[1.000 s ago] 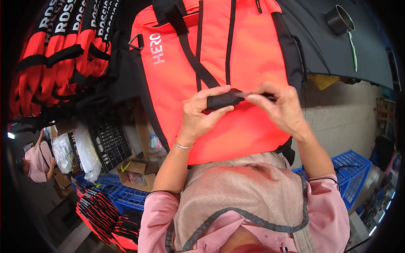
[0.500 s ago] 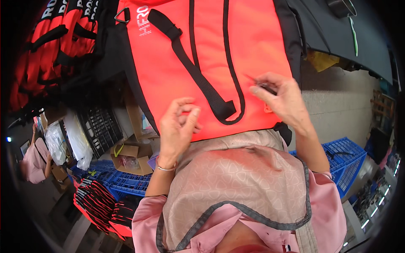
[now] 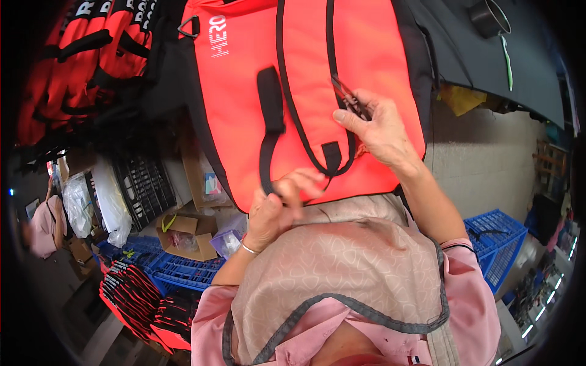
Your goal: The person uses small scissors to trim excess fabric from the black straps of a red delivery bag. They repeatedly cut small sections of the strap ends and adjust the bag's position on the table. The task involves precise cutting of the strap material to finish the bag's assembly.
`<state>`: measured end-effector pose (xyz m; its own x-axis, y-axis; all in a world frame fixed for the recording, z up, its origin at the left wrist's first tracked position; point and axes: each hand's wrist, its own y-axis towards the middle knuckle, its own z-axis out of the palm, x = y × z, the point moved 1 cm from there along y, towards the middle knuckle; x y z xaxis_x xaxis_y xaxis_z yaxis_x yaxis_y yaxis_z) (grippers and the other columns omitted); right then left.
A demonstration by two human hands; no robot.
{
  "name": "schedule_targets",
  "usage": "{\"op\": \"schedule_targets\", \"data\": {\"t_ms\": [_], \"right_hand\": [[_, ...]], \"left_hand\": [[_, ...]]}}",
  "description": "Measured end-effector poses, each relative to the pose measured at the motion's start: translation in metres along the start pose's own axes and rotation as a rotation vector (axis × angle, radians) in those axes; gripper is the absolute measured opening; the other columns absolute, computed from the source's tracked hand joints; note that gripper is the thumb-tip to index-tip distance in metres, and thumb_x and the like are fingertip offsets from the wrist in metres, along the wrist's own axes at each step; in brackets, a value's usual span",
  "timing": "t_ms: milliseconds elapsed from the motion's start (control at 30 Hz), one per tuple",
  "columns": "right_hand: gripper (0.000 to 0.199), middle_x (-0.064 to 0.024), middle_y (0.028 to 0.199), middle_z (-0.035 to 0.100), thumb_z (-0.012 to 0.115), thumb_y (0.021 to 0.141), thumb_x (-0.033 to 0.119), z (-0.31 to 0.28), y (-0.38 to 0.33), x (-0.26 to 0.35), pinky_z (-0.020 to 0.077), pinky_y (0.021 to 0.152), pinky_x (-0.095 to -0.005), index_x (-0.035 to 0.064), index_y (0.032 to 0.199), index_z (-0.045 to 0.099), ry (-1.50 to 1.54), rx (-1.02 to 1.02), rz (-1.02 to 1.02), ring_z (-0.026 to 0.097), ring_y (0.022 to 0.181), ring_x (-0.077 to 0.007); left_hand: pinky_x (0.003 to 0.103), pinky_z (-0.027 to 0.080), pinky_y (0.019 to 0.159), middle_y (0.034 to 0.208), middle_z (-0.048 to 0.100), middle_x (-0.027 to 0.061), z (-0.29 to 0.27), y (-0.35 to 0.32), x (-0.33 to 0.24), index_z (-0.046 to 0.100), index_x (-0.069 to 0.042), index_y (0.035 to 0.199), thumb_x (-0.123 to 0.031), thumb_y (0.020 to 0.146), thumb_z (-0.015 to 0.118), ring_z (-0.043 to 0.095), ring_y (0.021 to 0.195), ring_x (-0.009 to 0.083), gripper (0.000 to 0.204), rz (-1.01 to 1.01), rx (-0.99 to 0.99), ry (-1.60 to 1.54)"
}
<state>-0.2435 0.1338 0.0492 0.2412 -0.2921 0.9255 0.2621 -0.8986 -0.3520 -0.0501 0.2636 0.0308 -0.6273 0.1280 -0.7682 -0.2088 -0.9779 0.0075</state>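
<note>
A bright orange-red bag with black side panels and black piping lies in front of me, its near edge against my apron. My left hand, blurred at the fingertips, is closed round a black webbing strap near the bag's lower edge. The strap loops up from there, its free end with a buckle lying over the bag's front. Small dark thread snips sit in my right hand, blades pointing up and left above the piping. An orange bit by the right palm is partly hidden.
Several similar red and black bags are stacked at the far left. A metal cup and a green-white toothbrush-like stick lie on the dark table at right. Blue crates, an open carton and a distant person are around me.
My left hand has moved down and right and taken hold of the strap, whose buckle end has swung. My right hand has shifted left and slightly up with the snips.
</note>
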Motion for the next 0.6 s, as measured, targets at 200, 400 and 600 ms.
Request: {"op": "schedule_targets", "data": {"t_ms": [200, 400, 600], "right_hand": [[0.02, 0.005, 0.065, 0.042, 0.07, 0.088, 0.013, 0.008, 0.013, 0.046, 0.0324, 0.054, -0.0261, 0.002, 0.08, 0.056, 0.044, -0.082, -0.228, 0.037, 0.06, -0.0053], [0.019, 0.0057, 0.065, 0.042, 0.071, 0.088, 0.013, 0.015, 0.025, 0.063, 0.0325, 0.054, -0.0256, 0.0024, 0.081, 0.057, 0.039, -0.058, -0.321, 0.036, 0.06, -0.0049], [0.019, 0.0063, 0.066, 0.047, 0.072, 0.089, 0.016, 0.028, 0.021, 0.069, 0.0327, 0.053, -0.0218, 0.0023, 0.084, 0.06, 0.179, -0.049, -0.29, 0.039, 0.059, -0.0021]], "left_hand": [[0.037, 0.053, 0.088, 0.12, 0.064, 0.0192, 0.019, -0.01, -0.05, 0.066, 0.005, 0.095, -0.025, 0.098, 0.058, 0.065, 0.104, 0.0236, 0.031, -0.552, -0.529, -0.077], [0.033, 0.053, 0.088, 0.133, 0.056, 0.0175, -0.03, -0.011, -0.097, 0.052, 0.006, 0.126, -0.009, 0.087, 0.067, 0.065, 0.103, 0.0217, 0.045, -0.184, 0.161, 0.277], [0.039, 0.044, 0.101, 0.129, 0.056, 0.0116, 0.0, 0.065, -0.049, 0.061, -0.003, 0.124, -0.016, 0.078, 0.081, 0.053, 0.121, 0.0217, 0.051, -0.139, -0.304, 0.647]]}}
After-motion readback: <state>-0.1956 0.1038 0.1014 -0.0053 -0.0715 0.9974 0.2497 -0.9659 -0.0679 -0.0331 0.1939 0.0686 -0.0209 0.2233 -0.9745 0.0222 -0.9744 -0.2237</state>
